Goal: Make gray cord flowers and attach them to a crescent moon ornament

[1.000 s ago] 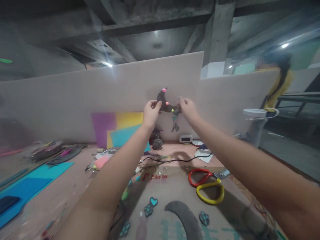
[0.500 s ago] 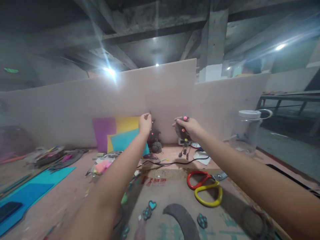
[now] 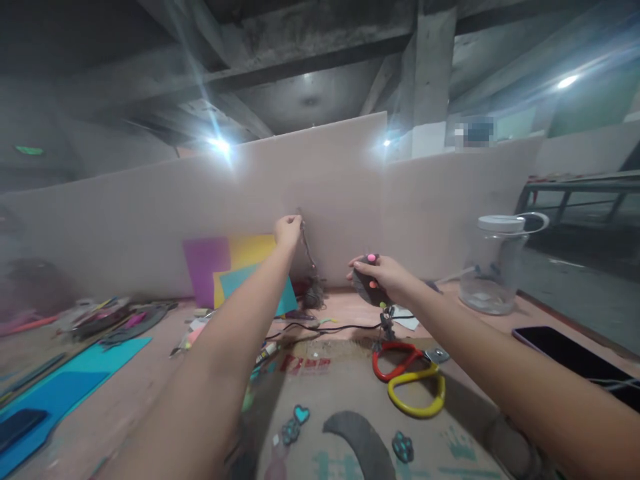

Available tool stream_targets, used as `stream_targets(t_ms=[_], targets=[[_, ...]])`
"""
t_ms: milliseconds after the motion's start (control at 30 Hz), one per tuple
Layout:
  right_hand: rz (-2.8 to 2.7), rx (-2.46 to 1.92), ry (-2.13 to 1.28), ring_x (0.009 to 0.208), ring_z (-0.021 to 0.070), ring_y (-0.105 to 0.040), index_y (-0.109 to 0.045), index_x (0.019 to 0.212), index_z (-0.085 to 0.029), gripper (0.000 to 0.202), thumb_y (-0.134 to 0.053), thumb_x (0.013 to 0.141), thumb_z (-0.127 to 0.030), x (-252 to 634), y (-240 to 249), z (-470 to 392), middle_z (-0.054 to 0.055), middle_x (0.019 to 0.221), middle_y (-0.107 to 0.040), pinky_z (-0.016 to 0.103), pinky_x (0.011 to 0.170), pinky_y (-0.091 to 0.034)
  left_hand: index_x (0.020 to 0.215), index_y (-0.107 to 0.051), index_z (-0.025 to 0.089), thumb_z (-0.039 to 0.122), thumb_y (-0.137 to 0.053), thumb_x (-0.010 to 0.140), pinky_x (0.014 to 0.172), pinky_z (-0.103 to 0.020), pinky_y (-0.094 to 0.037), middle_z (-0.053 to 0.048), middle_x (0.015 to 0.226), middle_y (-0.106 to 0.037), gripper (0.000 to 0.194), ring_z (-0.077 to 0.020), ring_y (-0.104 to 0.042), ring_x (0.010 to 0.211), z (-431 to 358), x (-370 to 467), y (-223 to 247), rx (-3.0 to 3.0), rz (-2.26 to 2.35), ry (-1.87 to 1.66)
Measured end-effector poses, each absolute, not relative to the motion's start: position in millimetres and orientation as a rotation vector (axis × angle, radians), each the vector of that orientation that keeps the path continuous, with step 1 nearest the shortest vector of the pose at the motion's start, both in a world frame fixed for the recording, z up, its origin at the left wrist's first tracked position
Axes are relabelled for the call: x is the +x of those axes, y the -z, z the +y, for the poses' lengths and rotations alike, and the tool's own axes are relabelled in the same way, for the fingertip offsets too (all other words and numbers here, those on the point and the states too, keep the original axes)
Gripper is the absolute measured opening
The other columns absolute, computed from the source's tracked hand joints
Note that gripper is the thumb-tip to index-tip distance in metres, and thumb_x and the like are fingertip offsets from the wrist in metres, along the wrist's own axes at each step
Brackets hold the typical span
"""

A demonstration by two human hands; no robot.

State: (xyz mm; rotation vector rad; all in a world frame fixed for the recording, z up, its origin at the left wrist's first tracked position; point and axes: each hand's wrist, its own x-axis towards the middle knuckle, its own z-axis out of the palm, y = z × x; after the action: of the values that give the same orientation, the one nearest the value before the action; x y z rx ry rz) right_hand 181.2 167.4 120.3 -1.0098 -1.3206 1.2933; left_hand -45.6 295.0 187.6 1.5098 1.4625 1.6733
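My left hand (image 3: 289,230) is raised near the pale partition, its fingers pinched on a thin dark cord (image 3: 307,247) that hangs down toward a dark tangled bundle (image 3: 314,293). To the right, my right hand (image 3: 383,273) grips a dark grey rounded piece (image 3: 366,285) with pink and yellow-green dots along its edge; small dark pieces dangle below it. On the cardboard lie a dark crescent (image 3: 357,437), a turquoise heart (image 3: 301,414) and a paw-like piece (image 3: 403,447). Scissors (image 3: 417,393) with red and yellow handles lie under my right hand.
A clear jar (image 3: 493,277) with a white lid stands at the right, with a black phone (image 3: 565,353) in front. Coloured sheets (image 3: 207,270) lean on the partition (image 3: 340,173). Blue sheets (image 3: 60,393) lie at the left. A black cable (image 3: 345,327) crosses the table.
My left hand has risen slightly, and more of the hanging cord shows. My right hand has moved down with the dark piece, whose dangling parts now hang near the scissors.
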Motion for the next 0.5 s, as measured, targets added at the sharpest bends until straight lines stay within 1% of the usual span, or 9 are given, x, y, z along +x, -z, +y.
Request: stream_targets(t_ms=[33, 100, 133, 200, 267, 333, 400, 500], targets=[[-1.324, -1.013, -1.29, 0.043, 0.0075, -0.055, -0.066, 0.093, -0.015, 0.006, -0.06, 0.093, -0.016, 181.0, -120.0, 166.7, 0.008, 0.076, -0.077, 0.019, 0.047, -0.045, 0.128, -0.059, 0.016, 0.034, -0.061, 0.096, 0.09, -0.046, -0.056, -0.011, 0.128, -0.061, 0.037, -0.0246, -0.064, 0.108, 294.6, -42.7, -195.6, 1.516, 1.42, -1.706], [-1.335, -1.012, -1.274, 0.049, 0.0096, -0.06, -0.066, 0.093, -0.014, 0.008, -0.059, 0.094, -0.019, 179.9, -120.4, 165.4, 0.009, 0.076, -0.077, 0.019, 0.049, -0.046, 0.126, -0.06, 0.015, 0.035, -0.062, 0.096, 0.088, -0.045, -0.057, -0.011, 0.125, -0.062, 0.035, -0.0239, -0.065, 0.105, 289.2, -36.5, -210.1, 1.521, 1.327, -1.764], [-1.342, -1.008, -1.26, 0.052, 0.011, -0.062, -0.065, 0.093, -0.015, 0.011, -0.057, 0.096, -0.022, 179.0, -121.2, 164.9, 0.009, 0.076, -0.077, 0.02, 0.05, -0.047, 0.122, -0.061, 0.014, 0.034, -0.061, 0.096, 0.086, -0.043, -0.057, -0.01, 0.119, -0.065, 0.032, -0.0225, -0.066, 0.102, 283.9, -33.4, -215.7, 1.518, 1.279, -1.789], [-1.358, -0.995, -1.224, 0.056, 0.0126, -0.065, -0.064, 0.095, -0.016, 0.018, -0.052, 0.099, -0.029, 177.1, -123.4, 164.8, 0.009, 0.075, -0.076, 0.02, 0.051, -0.048, 0.108, -0.064, 0.013, 0.029, -0.056, 0.099, 0.082, -0.035, -0.057, -0.006, 0.096, -0.068, 0.02, -0.0173, -0.067, 0.087, 267.7, -28.4, -222.2, 1.499, 1.184, -1.837], [-1.378, -0.978, -1.189, 0.056, 0.0135, -0.066, -0.06, 0.095, -0.018, 0.019, -0.049, 0.101, -0.032, 174.8, -126.3, 165.9, 0.008, 0.073, -0.075, 0.022, 0.053, -0.05, 0.095, -0.062, 0.016, 0.024, -0.05, 0.099, 0.077, -0.027, -0.056, 0.0, 0.071, -0.06, 0.015, -0.0124, -0.065, 0.07, 245.3, -25.4, -222.6, 1.467, 1.092, -1.872], [-1.406, -0.96, -1.149, 0.06, 0.0135, -0.067, -0.057, 0.091, -0.019, 0.015, -0.052, 0.099, -0.03, 171.6, -129.8, 168.2, 0.007, 0.075, -0.075, 0.023, 0.057, -0.052, 0.087, -0.059, 0.018, 0.022, -0.05, 0.098, 0.069, -0.023, -0.056, 0.005, 0.058, -0.048, 0.015, -0.01, -0.058, 0.056, 219.2, -25.1, -219.4, 1.431, 1.012, -1.873], [-1.441, -0.952, -1.096, 0.063, 0.0128, -0.068, -0.056, 0.088, -0.018, 0.012, -0.058, 0.096, -0.027, 166.7, -133.9, 171.7, 0.006, 0.078, -0.075, 0.022, 0.059, -0.052, 0.082, -0.056, 0.019, 0.022, -0.053, 0.095, 0.061, -0.022, -0.054, 0.008, 0.054, -0.041, 0.013, -0.0089, -0.053, 0.047, 192.3, -28.6, -215.5, 1.401, 0.951, -1.852], [-1.502, -0.964, -0.997, 0.063, 0.0109, -0.066, -0.058, 0.089, -0.017, 0.01, -0.063, 0.093, -0.026, 154.3, -143.3, 180.6, 0.006, 0.081, -0.075, 0.017, 0.053, -0.045, 0.08, -0.056, 0.018, 0.021, -0.058, 0.09, 0.054, -0.021, -0.052, 0.008, 0.054, -0.042, 0.012, -0.008, -0.05, 0.044, 155.2, -42.1, -211.5, 1.374, 0.89, -1.858]])
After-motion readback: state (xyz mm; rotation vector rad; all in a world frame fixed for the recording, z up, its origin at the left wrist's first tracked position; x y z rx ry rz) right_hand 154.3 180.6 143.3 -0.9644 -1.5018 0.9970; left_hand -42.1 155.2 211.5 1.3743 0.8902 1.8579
